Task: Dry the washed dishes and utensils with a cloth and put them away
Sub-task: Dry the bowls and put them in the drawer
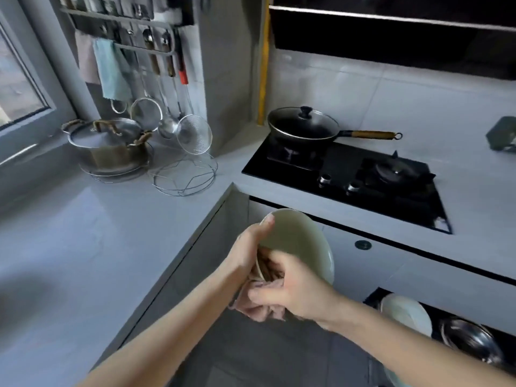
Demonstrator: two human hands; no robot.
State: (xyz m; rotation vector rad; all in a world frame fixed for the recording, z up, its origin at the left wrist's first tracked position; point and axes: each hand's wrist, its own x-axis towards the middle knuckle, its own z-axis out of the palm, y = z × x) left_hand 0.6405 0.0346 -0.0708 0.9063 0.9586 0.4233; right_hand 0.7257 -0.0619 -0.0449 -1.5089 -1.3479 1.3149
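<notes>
The pale green plate (300, 237) was held tilted in the air before the counter (83, 233) corner. The left hand (250, 248) gripped its rim, thumb on top. The right hand (297, 289) clutched a pinkish cloth (261, 310) against its lower edge. A pale dish (406, 314) and a steel bowl (469, 340) lay in the open drawer at the right.

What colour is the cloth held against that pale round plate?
The crumpled cloth is dusty pink, clearest in the head view.

A lidded black frying pan (303, 127) sits on the left burner of the black hob (343, 163). In the corner, a lidded steel pot (109, 143) stands on the grey counter (69, 233), with a wire trivet (184, 177) just beside it.
</notes>
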